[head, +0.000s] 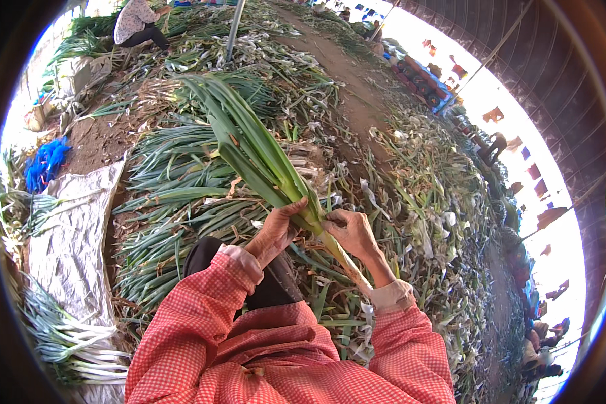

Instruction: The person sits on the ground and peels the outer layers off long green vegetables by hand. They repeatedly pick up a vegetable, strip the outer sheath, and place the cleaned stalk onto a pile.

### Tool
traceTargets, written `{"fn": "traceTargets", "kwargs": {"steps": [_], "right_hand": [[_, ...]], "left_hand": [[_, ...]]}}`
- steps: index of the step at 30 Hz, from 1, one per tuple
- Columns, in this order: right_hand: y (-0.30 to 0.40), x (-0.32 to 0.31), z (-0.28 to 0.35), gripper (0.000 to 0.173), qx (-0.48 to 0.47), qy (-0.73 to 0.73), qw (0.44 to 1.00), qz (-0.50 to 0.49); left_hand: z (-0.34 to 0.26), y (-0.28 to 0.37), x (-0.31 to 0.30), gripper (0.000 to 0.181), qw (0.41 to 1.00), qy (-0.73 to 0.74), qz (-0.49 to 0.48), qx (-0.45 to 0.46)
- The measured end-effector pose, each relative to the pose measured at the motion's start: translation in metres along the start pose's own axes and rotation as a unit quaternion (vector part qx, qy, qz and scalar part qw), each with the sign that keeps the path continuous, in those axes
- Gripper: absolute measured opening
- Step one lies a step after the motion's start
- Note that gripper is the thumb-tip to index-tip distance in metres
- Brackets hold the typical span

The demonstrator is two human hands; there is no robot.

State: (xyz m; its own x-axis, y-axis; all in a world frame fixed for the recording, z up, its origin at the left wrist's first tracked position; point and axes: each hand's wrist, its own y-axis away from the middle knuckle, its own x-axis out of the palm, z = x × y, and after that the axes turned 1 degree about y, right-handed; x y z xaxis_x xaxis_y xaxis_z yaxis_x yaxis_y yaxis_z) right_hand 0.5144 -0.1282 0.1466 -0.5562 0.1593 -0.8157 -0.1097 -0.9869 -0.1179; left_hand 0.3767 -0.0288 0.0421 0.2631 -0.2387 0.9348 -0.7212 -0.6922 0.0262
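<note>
A large green onion stalk slants across the middle of the view, its leaves pointing up and left. My left hand grips it where the leaves fan out, thumb laid over the top. Just below, my right hand pinches the outer layer of the stalk between thumb and fingers. From there the paler shank runs down towards my right cuff, and its root end is hard to make out. Left of my knee lies a heap of untrimmed green onions, with their leaves to the left.
A white woven sheet at left carries cleaned green onions. Blue ties lie beyond it. Stripped leaves cover the ground at right. A metal pole and a seated person are farther off, near a dirt path.
</note>
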Motion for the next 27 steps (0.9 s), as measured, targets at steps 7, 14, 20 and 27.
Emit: {"fn": "traceTargets", "kwargs": {"steps": [7,14,20,27], "right_hand": [[0.018,0.020,-0.081,0.024,0.124,0.210,0.966,-0.085],[0.133,-0.027,-0.204,0.043,0.415,0.388,0.817,0.096],[0.015,0.033,-0.021,0.035,-0.057,-0.047,0.995,-0.064],[-0.012,0.069,0.006,0.023,-0.098,-0.023,0.988,-0.113]], "left_hand": [[-0.030,0.017,0.016,0.033,0.993,-0.077,-0.073,0.051],[-0.071,0.014,0.003,0.029,0.995,-0.020,-0.034,0.092],[-0.054,0.010,-0.002,0.025,0.996,-0.006,-0.029,0.083],[-0.060,0.010,-0.008,0.027,0.991,0.002,-0.002,0.134]]}}
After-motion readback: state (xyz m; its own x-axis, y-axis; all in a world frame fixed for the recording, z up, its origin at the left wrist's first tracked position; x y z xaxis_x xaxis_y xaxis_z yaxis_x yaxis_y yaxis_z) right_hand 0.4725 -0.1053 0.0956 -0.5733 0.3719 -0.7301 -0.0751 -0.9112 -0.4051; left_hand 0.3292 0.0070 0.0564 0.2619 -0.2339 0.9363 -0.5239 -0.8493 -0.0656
